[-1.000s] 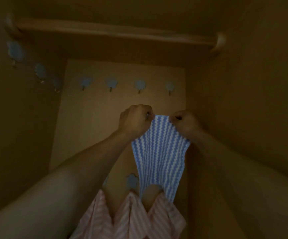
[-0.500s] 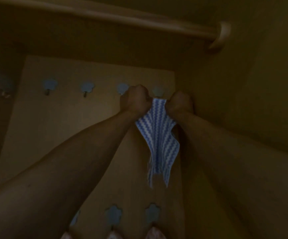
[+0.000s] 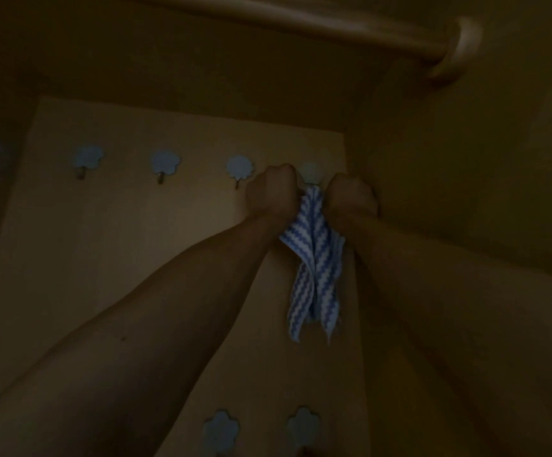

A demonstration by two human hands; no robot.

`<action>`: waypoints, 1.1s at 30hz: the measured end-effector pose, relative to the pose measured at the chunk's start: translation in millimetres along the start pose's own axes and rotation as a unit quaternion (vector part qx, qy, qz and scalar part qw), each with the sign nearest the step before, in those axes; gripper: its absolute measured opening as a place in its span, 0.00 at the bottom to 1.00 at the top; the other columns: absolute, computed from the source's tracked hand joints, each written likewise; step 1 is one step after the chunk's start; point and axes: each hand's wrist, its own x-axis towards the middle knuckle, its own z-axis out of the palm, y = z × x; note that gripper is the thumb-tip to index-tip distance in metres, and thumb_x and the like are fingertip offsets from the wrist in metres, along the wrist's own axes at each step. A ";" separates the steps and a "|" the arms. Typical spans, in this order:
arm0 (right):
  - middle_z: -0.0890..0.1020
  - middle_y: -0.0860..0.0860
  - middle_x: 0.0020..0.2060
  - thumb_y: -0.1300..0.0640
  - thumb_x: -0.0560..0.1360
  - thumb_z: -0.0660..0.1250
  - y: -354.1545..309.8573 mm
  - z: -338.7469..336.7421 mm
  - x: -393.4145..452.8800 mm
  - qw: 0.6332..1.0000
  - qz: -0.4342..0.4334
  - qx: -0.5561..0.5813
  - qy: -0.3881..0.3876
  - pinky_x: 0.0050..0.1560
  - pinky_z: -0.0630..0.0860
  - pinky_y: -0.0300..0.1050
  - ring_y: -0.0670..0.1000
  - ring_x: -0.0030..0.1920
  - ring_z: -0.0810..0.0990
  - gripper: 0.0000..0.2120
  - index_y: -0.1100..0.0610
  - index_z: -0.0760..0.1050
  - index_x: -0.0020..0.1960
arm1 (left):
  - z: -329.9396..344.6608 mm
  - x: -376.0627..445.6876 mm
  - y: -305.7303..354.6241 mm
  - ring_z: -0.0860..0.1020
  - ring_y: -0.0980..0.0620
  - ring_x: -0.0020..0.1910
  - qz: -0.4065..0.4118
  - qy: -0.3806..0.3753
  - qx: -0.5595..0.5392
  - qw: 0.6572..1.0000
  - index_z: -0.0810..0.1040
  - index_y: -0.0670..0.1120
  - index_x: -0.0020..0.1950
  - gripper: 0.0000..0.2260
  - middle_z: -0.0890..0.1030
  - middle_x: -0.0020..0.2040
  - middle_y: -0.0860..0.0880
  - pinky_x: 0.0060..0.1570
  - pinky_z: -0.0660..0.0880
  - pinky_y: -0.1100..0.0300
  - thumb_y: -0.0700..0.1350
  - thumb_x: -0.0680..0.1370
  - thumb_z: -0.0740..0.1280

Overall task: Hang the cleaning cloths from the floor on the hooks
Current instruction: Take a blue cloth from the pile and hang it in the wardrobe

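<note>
Right of centre in the frame, both fists meet just under the rightmost hook (image 3: 311,173) of the upper row on the wooden back panel (image 3: 136,258). The left hand (image 3: 273,192) and the right hand (image 3: 350,199) each have their fingers curled tight around the gathered top edge of a blue-and-white zigzag-striped cleaning cloth (image 3: 314,268), pinching it between them right below that hook's pale blue flower-shaped plate. Whether the cloth has caught on the hook's peg is hard to tell in the dim light. The cloth hangs with its long axis vertical, bunched narrow at the top and falling in loose folds to two pointed corners aimed down the frame, stripes running lengthwise. No writing or label can be read on it. Three more flower hooks (image 3: 240,168) sit in a row toward the left; two lower hooks (image 3: 220,430) show at the bottom edge. A wooden rail (image 3: 334,19) crosses the top.
</note>
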 end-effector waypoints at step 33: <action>0.76 0.61 0.63 0.56 0.80 0.61 -13.9 -103.3 -209.2 0.985 -0.002 0.026 -0.169 0.59 0.71 0.46 0.60 0.62 0.75 0.18 0.58 0.69 0.69 | -160.4 -191.8 0.7 0.66 0.43 0.70 -0.017 -0.307 0.044 0.951 0.60 0.53 0.77 0.25 0.66 0.73 0.45 0.69 0.60 0.47 0.56 0.81 0.58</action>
